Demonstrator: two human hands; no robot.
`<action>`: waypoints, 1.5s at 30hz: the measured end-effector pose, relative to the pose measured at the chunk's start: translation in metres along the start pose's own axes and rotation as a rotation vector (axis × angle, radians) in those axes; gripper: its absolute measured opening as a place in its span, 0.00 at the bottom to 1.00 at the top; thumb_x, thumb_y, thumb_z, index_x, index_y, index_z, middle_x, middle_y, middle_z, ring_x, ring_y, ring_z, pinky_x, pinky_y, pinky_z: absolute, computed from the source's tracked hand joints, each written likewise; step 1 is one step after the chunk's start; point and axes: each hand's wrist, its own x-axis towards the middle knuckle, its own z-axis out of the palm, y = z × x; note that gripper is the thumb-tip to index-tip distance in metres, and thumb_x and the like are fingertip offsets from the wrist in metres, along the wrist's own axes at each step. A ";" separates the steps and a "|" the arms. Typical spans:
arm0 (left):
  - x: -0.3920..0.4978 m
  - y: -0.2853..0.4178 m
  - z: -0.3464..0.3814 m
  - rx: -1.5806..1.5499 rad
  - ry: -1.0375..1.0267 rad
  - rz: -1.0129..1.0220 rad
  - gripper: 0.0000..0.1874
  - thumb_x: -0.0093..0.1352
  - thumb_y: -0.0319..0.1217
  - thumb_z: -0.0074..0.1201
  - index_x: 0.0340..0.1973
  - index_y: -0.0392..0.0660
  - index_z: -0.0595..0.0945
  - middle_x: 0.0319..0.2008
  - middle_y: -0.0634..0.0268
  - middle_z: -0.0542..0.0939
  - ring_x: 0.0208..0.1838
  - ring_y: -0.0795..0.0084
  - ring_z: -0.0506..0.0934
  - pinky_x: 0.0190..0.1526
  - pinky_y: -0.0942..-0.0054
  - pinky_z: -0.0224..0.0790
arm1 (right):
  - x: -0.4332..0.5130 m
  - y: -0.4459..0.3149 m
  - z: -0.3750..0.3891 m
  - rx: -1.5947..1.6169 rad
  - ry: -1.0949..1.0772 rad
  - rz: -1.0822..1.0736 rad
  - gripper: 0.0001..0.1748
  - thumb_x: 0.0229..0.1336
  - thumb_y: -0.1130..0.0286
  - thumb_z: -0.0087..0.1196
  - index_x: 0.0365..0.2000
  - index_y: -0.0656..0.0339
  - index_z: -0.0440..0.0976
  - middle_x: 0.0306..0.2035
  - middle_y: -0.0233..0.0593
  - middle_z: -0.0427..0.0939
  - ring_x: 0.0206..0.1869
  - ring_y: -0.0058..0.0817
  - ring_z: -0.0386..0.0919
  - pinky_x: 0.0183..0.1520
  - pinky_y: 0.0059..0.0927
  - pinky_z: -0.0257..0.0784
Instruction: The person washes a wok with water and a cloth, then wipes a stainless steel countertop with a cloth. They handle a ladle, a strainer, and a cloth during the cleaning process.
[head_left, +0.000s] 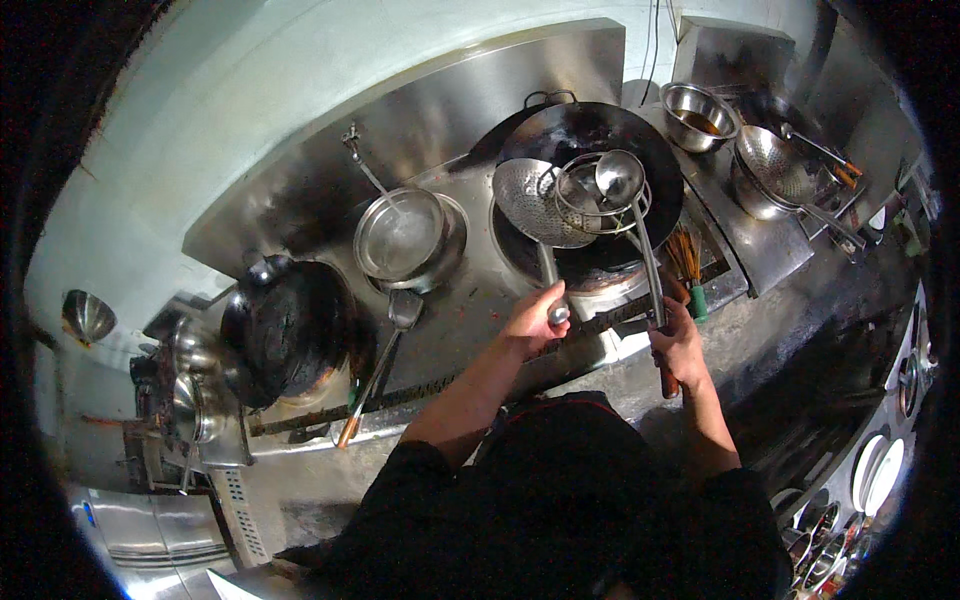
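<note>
My left hand (536, 319) grips the metal handle of a perforated strainer ladle (525, 199), whose bowl is over the large dark wok (585, 124). My right hand (679, 345) is closed around the long handle of a steel ladle (620, 176), its wooden end sticking out below the fist. Between the two bowls, partly behind the ladle, is a round metal ring frame (576, 217). What bears the frame is hidden, and I cannot tell whether it touches the strainer ladle. Under the tools, the wok stands tilted on the range.
Left of the wok, a tap (352, 142) stands over a pot of water (401, 232). A wok spatula (405, 311) lies near another dark wok (289, 334). At right are a bamboo brush (684, 255), a steel bowl of brown liquid (699, 120) and another strainer (776, 161).
</note>
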 end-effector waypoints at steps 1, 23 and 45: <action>0.001 0.004 -0.006 0.221 0.019 0.017 0.16 0.71 0.46 0.55 0.40 0.45 0.77 0.28 0.65 0.77 0.24 0.75 0.74 0.27 0.73 0.69 | -0.001 0.001 0.005 -0.021 -0.004 0.033 0.37 0.54 0.83 0.54 0.65 0.64 0.57 0.34 0.34 0.74 0.26 0.20 0.71 0.26 0.23 0.67; -0.272 -0.083 -0.377 1.537 1.257 -0.203 0.22 0.62 0.38 0.60 0.51 0.48 0.78 0.54 0.53 0.73 0.60 0.50 0.69 0.60 0.52 0.65 | -0.022 -0.049 0.114 -0.175 0.098 -0.031 0.35 0.55 0.80 0.53 0.64 0.67 0.57 0.23 0.33 0.73 0.19 0.17 0.68 0.20 0.22 0.63; -0.138 0.049 -0.213 0.348 -0.150 0.044 0.18 0.65 0.35 0.58 0.49 0.43 0.77 0.28 0.65 0.75 0.21 0.75 0.72 0.22 0.75 0.63 | -0.078 -0.054 0.123 -0.054 0.339 0.053 0.39 0.51 0.79 0.54 0.65 0.67 0.56 0.33 0.37 0.76 0.23 0.19 0.72 0.22 0.22 0.68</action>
